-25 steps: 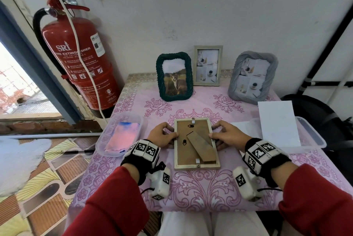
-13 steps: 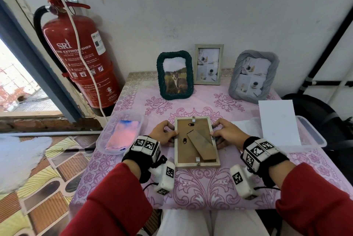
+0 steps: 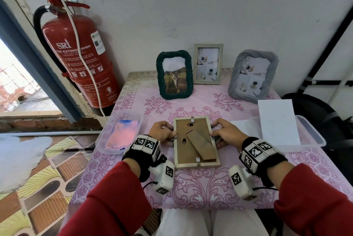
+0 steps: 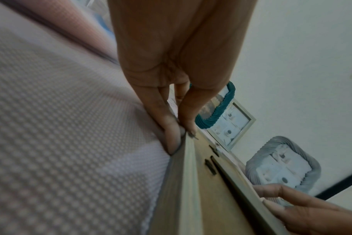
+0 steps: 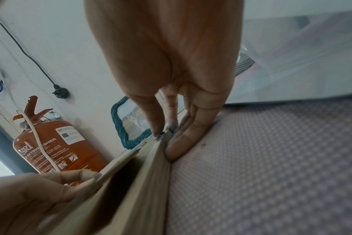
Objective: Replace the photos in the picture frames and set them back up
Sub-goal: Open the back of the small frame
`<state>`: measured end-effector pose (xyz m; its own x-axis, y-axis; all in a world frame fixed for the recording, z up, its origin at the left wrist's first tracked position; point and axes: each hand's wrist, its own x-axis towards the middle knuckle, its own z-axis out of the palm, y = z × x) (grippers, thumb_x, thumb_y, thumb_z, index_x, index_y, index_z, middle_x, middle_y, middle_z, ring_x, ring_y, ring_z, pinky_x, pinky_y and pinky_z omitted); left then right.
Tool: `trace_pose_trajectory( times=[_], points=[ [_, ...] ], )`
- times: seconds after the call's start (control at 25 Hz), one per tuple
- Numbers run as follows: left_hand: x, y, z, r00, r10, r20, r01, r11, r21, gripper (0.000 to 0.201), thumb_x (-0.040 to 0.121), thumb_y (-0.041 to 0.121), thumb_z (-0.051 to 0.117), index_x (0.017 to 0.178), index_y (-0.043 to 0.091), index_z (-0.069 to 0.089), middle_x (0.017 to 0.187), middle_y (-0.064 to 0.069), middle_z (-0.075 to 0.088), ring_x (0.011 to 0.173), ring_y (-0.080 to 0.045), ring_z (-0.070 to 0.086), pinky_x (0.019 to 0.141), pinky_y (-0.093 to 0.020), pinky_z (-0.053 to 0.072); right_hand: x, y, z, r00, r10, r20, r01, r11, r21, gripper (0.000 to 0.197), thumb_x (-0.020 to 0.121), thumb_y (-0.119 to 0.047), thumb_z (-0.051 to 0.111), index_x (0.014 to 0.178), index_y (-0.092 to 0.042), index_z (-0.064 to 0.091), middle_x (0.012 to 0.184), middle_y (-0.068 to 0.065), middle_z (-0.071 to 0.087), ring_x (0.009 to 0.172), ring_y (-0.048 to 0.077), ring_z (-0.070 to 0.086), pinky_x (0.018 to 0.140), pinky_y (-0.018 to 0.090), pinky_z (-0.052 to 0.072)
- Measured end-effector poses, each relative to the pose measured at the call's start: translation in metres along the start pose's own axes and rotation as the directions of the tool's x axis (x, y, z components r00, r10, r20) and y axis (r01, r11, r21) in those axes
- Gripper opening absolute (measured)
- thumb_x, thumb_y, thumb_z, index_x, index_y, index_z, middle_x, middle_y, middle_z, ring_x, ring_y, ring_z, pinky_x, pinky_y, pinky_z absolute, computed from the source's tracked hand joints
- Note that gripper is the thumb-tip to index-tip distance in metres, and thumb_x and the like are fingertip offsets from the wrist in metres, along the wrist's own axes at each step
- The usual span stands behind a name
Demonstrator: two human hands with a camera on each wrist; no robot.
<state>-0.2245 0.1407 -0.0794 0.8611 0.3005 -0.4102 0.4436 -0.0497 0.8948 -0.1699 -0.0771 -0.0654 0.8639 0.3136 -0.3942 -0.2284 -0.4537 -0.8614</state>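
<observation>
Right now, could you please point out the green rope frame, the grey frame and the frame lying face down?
green rope frame (image 3: 159, 75): head view, left rim.
grey frame (image 3: 234, 83): head view, left rim.
face-down frame (image 3: 184, 151): head view, brown backing board.

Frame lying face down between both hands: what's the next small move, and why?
Probably turn the side clips aside. The frame lies face down with its backing still in place, and the left hand and right hand each pinch an edge right at a clip, so the backing cannot lift yet.

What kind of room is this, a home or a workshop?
Probably a home corner by a doorway: a small table with a flowered pink cloth, framed photos against the wall, and a fire extinguisher beside it.
</observation>
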Motion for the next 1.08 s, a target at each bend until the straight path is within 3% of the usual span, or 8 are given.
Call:
trace_pose_trajectory(
  times=[0.32,0.44,0.56,0.64,0.72,0.88,1.0,1.08],
  points=[
    [-0.010,0.005,0.000,0.999,-0.031,0.019,0.032,0.998,-0.058,0.023,0.093,-0.008,0.043,0.076,0.007,0.046,0.064,-0.013,0.048,0.052,-0.020,0.051,0.038,-0.028,0.053,-0.003,-0.002,0.000,1.000,-0.003,0.030,0.004,1.000,-0.024,0.015,0.092,-0.002,0.050,0.102,-0.012,0.046,0.068,0.010,0.057,0.053,0.020,0.056,0.048,0.027,0.053],
    [-0.021,0.010,-0.004,0.994,-0.098,0.041,0.101,0.990,-0.098,0.021,0.099,-0.002,0.031,0.094,0.003,0.051,0.071,-0.014,0.051,0.061,-0.023,0.053,0.043,-0.028,0.053,-0.008,-0.004,-0.005,0.994,0.018,0.112,-0.014,0.999,-0.032,0.020,0.097,-0.010,0.045,0.116,-0.009,0.041,0.076,0.011,0.055,0.059,0.020,0.057,0.049,0.024,0.054],
    [-0.029,0.010,-0.013,0.995,0.084,-0.057,-0.082,0.996,0.026,0.021,0.096,-0.003,0.039,0.111,-0.003,0.054,0.076,-0.010,0.056,0.067,-0.019,0.054,0.054,-0.024,0.048,-0.003,-0.011,-0.011,0.995,-0.099,0.013,0.099,0.965,-0.243,0.025,0.093,-0.009,0.049,0.117,-0.004,0.048,0.086,0.016,0.056,0.066,0.022,0.053,0.057,0.028,0.047],
    [-0.038,0.010,-0.016,0.932,0.362,-0.021,-0.332,0.874,0.355,0.021,0.089,0.001,0.055,0.109,0.000,0.060,0.088,-0.009,0.063,0.079,-0.017,0.058,0.067,-0.013,0.044,0.002,-0.017,-0.011,0.944,-0.326,-0.056,0.249,0.812,-0.528,0.025,0.089,-0.006,0.052,0.114,-0.001,0.058,0.101,0.018,0.060,0.084,0.024,0.055,0.072,0.026,0.042],
    [-0.052,0.013,-0.013,0.851,0.477,0.221,-0.516,0.679,0.522,0.021,0.083,0.011,0.067,0.104,0.008,0.067,0.101,-0.006,0.066,0.091,-0.013,0.058,0.074,-0.006,0.039,0.006,-0.025,-0.006,0.898,-0.438,-0.023,0.326,0.702,-0.633,0.026,0.089,-0.005,0.051,0.113,-0.001,0.061,0.113,0.019,0.057,0.101,0.029,0.056,0.089,0.033,0.044],
    [-0.064,0.008,0.001,0.713,0.369,0.596,-0.696,0.479,0.535,0.032,0.076,0.023,0.076,0.104,0.010,0.069,0.107,-0.005,0.065,0.098,-0.015,0.057,0.082,-0.014,0.041,0.020,-0.044,0.004,0.902,-0.393,0.178,0.387,0.555,-0.736,0.034,0.090,-0.008,0.053,0.124,-0.004,0.057,0.127,0.016,0.057,0.119,0.027,0.052,0.101,0.032,0.039],
    [-0.063,0.000,0.002,0.690,0.342,0.638,-0.722,0.394,0.568,0.045,0.071,0.028,0.079,0.113,0.016,0.066,0.115,-0.004,0.055,0.106,-0.011,0.048,0.085,-0.003,0.032,0.026,-0.046,0.006,0.905,-0.368,0.212,0.381,0.480,-0.790,0.034,0.089,-0.018,0.059,0.121,-0.010,0.061,0.123,0.010,0.063,0.114,0.023,0.057,0.098,0.031,0.043],
    [-0.063,-0.005,0.002,0.666,0.352,0.658,-0.746,0.312,0.588,0.051,0.072,0.034,0.077,0.120,0.022,0.062,0.116,-0.004,0.049,0.106,-0.011,0.043,0.087,-0.007,0.027,0.028,-0.047,0.007,0.903,-0.389,0.183,0.368,0.479,-0.797,0.033,0.087,-0.027,0.063,0.115,-0.011,0.065,0.115,0.008,0.067,0.107,0.023,0.061,0.093,0.031,0.047]
  ],
)
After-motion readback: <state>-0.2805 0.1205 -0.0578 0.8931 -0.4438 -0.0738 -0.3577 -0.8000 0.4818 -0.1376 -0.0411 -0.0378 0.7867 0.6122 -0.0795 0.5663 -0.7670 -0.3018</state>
